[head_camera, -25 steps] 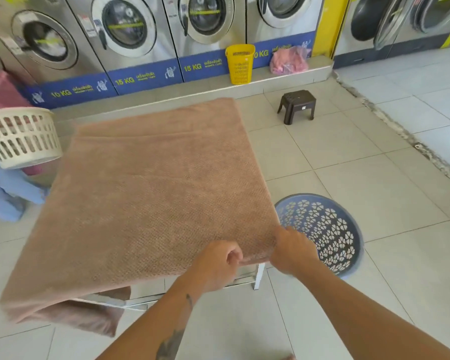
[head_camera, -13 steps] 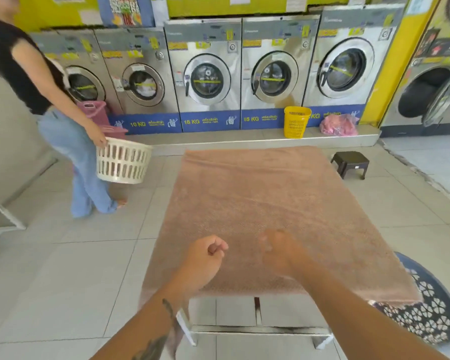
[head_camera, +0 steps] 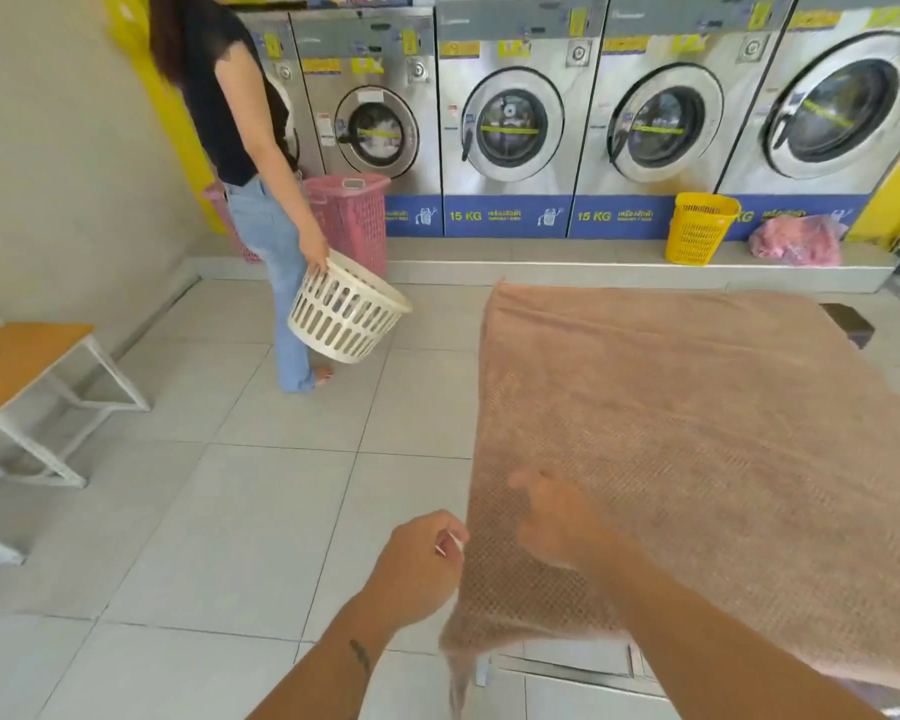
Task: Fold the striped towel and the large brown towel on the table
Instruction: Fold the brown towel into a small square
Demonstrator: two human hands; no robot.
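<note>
Head view: the large brown towel (head_camera: 697,459) lies spread flat over the surface, filling the frame from 1 to 5 o'clock, its near left corner drooping off the edge at 6 o'clock. The left hand (head_camera: 417,569) is curled into a loose fist just left of the towel's edge, pinching something small and white. The right hand (head_camera: 552,517) is blurred over the towel; its grip I cannot tell. At 10 o'clock, a person carries a white basket (head_camera: 346,317).

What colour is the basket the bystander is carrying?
Cream-white, with slotted sides. The basket hangs tilted from the bystander's hand; the head view shows it clearly.
</note>
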